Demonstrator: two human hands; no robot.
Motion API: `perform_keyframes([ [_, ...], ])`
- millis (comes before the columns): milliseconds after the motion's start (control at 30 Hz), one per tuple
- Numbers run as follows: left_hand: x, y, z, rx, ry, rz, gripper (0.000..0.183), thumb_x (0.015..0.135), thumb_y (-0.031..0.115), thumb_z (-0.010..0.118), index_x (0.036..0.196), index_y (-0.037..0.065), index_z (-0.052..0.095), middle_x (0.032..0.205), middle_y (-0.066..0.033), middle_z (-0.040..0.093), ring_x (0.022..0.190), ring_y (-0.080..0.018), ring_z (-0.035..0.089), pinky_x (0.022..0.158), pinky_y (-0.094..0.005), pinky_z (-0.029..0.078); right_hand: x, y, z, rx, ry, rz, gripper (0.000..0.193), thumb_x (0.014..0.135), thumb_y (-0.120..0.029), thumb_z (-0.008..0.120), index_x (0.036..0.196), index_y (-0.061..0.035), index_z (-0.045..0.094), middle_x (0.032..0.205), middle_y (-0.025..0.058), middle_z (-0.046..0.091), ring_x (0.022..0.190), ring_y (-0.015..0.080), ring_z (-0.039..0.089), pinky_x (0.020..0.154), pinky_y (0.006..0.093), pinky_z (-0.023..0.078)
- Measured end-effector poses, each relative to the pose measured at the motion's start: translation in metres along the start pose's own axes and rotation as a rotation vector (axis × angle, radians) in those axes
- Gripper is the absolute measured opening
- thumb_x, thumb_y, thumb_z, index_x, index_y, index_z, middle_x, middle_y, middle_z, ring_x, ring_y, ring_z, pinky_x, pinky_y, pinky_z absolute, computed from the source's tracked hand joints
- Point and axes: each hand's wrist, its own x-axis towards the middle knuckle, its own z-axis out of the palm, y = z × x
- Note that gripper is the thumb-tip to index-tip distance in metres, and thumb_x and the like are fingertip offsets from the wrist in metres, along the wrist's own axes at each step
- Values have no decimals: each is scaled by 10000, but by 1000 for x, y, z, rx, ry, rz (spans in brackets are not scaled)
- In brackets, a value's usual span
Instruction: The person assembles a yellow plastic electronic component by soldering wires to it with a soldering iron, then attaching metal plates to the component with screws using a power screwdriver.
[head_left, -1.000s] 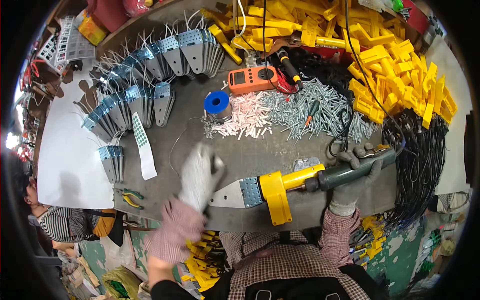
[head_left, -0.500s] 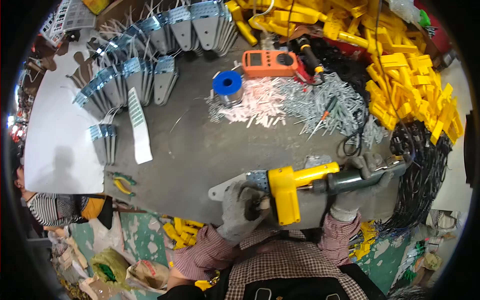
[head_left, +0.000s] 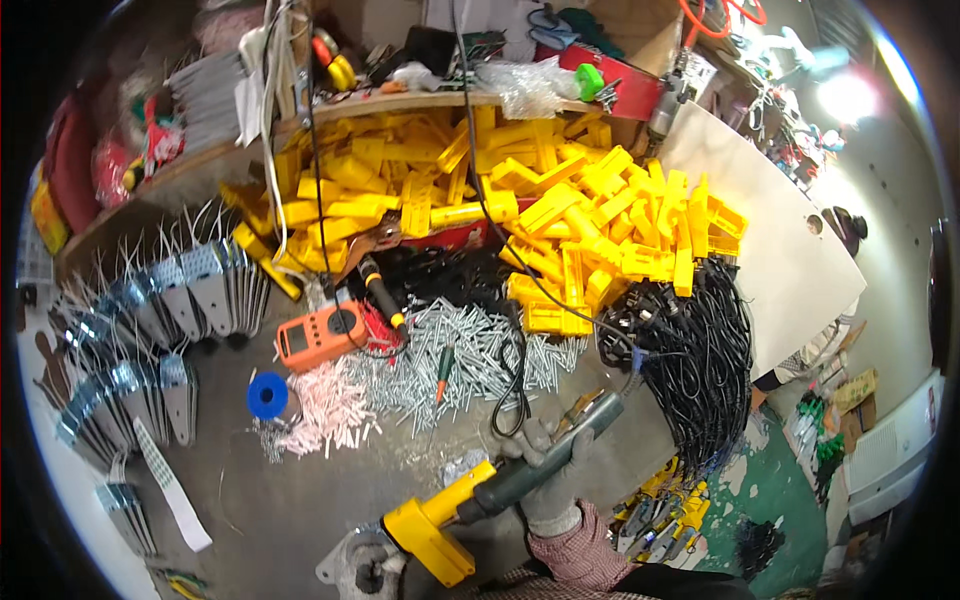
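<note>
My right hand [head_left: 548,475], in a grey glove, is wrapped round a dark green electric screwdriver [head_left: 535,470]. The tip of the driver points at a yellow plastic housing [head_left: 432,540], whose short handle runs alongside the tool. My left hand [head_left: 368,566], gloved too, closes on the left end of this housing low in the picture. A grey metal plate [head_left: 328,568] sticks out past my left fingers. Whether the bit touches a screw is hidden.
Screws [head_left: 440,365] lie heaped beyond my hands, beside pale pink sleeves [head_left: 335,405], a blue spool [head_left: 268,396] and an orange multimeter [head_left: 320,336]. Yellow housings [head_left: 600,215] pile up at the back. Black cables [head_left: 690,360] hang over the right edge; metal plates [head_left: 130,400] stand in rows at left.
The view has swung to the right and up, so the bench sits further left and lower. Both hands keep hold of the housing and the screwdriver.
</note>
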Motion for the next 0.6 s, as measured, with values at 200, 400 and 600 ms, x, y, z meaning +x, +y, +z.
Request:
perform_keyframes([
  [200, 0, -3, 4, 10, 12, 59, 89, 831, 97, 709, 879, 39, 661, 926, -143, 659, 919, -315, 637, 872, -401, 497, -4, 3, -3, 161, -96, -49, 462, 917, -597, 552, 957, -139, 508, 777, -20, 418, 680, 101, 428, 801, 320, 386],
  [400, -9, 6, -4, -2, -62, -8, 149, 824, 83, 737, 928, 35, 641, 984, -144, 671, 956, -297, 651, 826, -377, 520, 7, -48, -2, -351, -46, 77, 433, 965, -482, 526, 1281, -200, 439, 1123, 77, 560, 876, 167, 581, 769, 355, 496],
  [600, -31, -18, -14, 515, -14, 399, 651, 732, 280, 816, 1264, 73, 503, 1201, -183, 563, 1064, -393, 557, 846, -464, 499, 40, -175, -44, -2256, -256, -524, 604, 893, -191, 602, 1425, -107, 327, 1072, 219, 596, 833, 338, 665, 689, 400, 550],
])
